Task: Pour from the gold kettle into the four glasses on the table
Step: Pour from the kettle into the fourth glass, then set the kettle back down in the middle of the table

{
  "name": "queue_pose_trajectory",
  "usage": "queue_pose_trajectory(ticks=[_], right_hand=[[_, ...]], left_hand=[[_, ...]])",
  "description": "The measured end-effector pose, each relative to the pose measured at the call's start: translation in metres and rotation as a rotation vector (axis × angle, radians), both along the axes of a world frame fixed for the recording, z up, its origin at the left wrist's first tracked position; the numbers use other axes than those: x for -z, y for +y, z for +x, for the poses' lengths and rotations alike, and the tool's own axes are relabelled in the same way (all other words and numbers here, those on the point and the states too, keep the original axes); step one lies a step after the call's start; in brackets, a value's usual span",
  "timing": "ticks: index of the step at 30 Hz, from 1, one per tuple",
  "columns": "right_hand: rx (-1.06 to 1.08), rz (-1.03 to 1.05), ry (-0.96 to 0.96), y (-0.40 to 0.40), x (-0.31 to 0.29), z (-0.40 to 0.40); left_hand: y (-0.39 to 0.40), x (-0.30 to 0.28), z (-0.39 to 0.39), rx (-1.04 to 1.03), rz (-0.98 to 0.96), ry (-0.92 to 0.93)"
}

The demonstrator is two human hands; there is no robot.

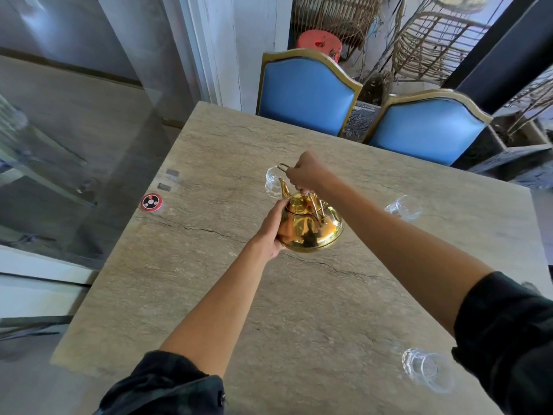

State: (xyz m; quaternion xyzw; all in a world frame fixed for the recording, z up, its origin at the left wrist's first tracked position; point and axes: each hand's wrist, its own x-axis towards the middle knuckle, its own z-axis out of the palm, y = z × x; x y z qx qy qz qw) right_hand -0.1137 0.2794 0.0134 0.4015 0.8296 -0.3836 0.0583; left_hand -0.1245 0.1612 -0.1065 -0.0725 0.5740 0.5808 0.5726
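The gold kettle point(311, 226) hangs above the middle of the stone table point(209, 295), tipped so its spout points away from me at a clear glass point(273, 182) just beyond it. My right hand point(305, 173) grips the kettle's wire handle from above. My left hand point(273, 227) cups the kettle's left side. A second clear glass point(404, 207) stands to the right of the kettle. A third glass point(428, 369) sits near the table's front right, beside my right sleeve. I see only three glasses.
Two blue chairs with gold frames point(305, 91) point(425, 127) stand at the table's far edge. A round red and black disc point(151, 202) lies near the left edge, with two small grey patches point(169, 179) behind it. Glass panels line the left side.
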Motion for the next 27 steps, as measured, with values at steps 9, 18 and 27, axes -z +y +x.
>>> queue_pose_trajectory(ticks=[9,18,27], right_hand=[[0.116,-0.052,0.170,-0.022,-0.011,0.051],[0.197,-0.207,0.399,-0.060,-0.042,0.100],[0.293,-0.325,0.405,-0.099,-0.029,0.151]], left_hand=[[-0.020,-0.014,0.001,-0.051,0.074,0.125],[-0.049,-0.034,0.021,-0.060,0.094,0.255],[-0.089,-0.029,0.073,-0.047,0.019,0.256]])
